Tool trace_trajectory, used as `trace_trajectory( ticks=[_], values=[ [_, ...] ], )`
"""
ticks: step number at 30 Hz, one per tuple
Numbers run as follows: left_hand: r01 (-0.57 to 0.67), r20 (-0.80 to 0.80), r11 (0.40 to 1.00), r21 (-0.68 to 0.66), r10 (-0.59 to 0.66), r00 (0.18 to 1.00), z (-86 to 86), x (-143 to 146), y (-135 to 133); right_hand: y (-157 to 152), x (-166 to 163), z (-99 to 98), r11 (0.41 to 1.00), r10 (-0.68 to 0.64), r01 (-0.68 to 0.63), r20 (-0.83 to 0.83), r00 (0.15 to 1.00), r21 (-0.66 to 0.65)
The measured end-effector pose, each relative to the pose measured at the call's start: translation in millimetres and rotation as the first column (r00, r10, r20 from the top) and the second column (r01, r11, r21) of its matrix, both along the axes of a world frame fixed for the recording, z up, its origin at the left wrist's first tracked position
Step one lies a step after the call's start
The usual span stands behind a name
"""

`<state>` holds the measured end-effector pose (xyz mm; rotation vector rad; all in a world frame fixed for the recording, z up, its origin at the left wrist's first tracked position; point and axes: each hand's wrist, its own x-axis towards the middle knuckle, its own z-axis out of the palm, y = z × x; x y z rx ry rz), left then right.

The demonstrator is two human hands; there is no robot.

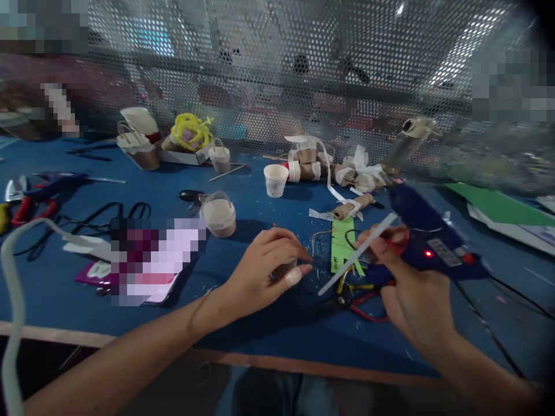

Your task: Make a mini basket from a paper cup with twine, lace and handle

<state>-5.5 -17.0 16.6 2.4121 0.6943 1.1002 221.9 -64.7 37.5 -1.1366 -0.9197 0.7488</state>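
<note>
1. Right hand (418, 297) is gripping a translucent white glue stick (347, 266) and, apparently, a blue plastic glue gun (437, 242) above the blue tabletop (251, 335).
2. Left hand (262, 263) is hovering nearby, loosely open, visibly holding nothing.
3. Red light (428, 253) is glowing; treating the gun as hot seems wise.

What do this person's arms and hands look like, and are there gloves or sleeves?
No gloves: the left hand and right hand are bare, with ordinary human fingers. No sleeve shows on the left forearm or right forearm. The left thumb has a light patch; whether nail or covering, I can't tell.
</note>
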Motion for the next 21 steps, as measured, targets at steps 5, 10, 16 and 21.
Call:
trace_trajectory(
  ticks=[5,10,16,21],
  values=[
    [0.098,-0.145,0.991,0.091,-0.084,0.986,-0.3,4,-12,-10,-18,-5.4,0.99,0.138,-0.136,0.061,0.989,-0.044],
    [0.146,-0.15,0.985,0.09,-0.132,0.98,0.0,10,-23,-15,-35,-4.8,0.977,0.212,-0.213,-0.063,0.975,-0.002],
    [0.078,-0.008,0.997,-0.02,-0.078,0.997,-1.8,10,-27,-21,-52,-8.2,0.966,0.252,-0.256,-0.13,0.959,-0.019],
    [0.118,0.029,0.993,-0.005,-0.118,0.993,0.8,9,-29,-24,-57,-10.5,0.941,0.332,-0.338,-0.199,0.922,0.006]
  ],
)
